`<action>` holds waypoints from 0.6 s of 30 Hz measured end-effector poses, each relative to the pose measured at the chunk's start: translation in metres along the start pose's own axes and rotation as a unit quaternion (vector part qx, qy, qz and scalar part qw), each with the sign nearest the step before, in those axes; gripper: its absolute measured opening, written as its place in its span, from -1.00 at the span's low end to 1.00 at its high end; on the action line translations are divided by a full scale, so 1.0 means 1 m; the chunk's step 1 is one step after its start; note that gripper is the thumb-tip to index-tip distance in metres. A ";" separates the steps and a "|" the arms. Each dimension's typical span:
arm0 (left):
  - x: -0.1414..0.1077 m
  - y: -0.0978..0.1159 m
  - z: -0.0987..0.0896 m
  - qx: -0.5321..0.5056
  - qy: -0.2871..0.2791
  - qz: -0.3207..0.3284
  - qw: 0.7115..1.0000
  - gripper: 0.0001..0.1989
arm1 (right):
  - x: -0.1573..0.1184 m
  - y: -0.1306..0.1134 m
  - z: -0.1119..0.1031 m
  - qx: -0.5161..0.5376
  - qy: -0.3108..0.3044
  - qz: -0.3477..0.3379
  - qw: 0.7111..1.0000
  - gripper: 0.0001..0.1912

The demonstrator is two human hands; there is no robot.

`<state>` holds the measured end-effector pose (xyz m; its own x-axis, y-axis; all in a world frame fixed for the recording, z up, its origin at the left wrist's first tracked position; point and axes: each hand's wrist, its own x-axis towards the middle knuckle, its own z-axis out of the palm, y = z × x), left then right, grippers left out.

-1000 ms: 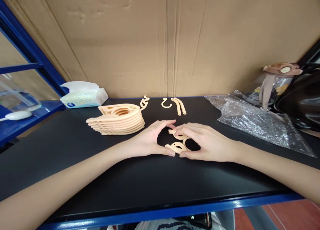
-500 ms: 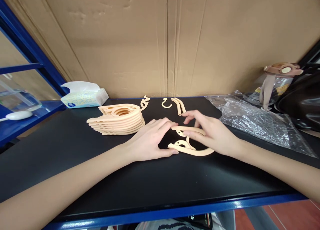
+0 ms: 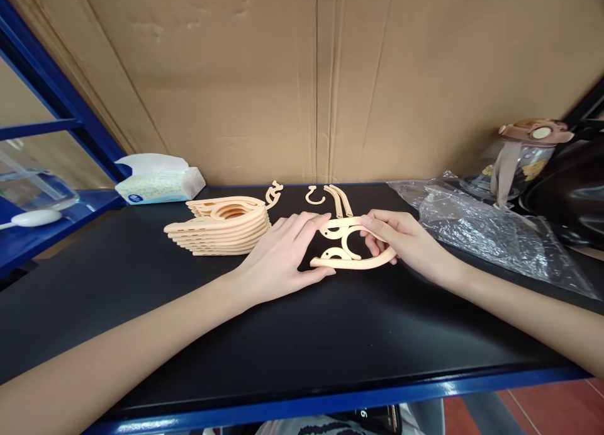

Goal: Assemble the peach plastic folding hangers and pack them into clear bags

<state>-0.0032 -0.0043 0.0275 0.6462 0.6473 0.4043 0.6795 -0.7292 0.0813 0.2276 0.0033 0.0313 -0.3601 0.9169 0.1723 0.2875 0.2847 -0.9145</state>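
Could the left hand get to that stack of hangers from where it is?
Probably yes. The left hand lies just right of the stack of hangers, with only bare black table between them.

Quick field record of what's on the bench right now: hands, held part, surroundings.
left hand: grips left end of folded hanger
right hand: grips its right end
hanger: lifted at the back, front edge on black table
stack of hangers: beside left hand
loose parts: behind hands
plastic bag: right
tissue pack: far left
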 end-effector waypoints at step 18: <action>-0.002 0.005 0.004 0.006 -0.029 0.040 0.999 -0.20 | -0.001 -0.001 0.004 0.064 -0.122 0.017 0.990 -0.63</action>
<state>0.0002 -0.0089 0.0236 0.7175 0.5985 0.3563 0.6287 -0.7767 0.0386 0.2240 0.0005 0.0306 -0.5597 0.8264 0.0614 0.1932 0.2022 -0.9601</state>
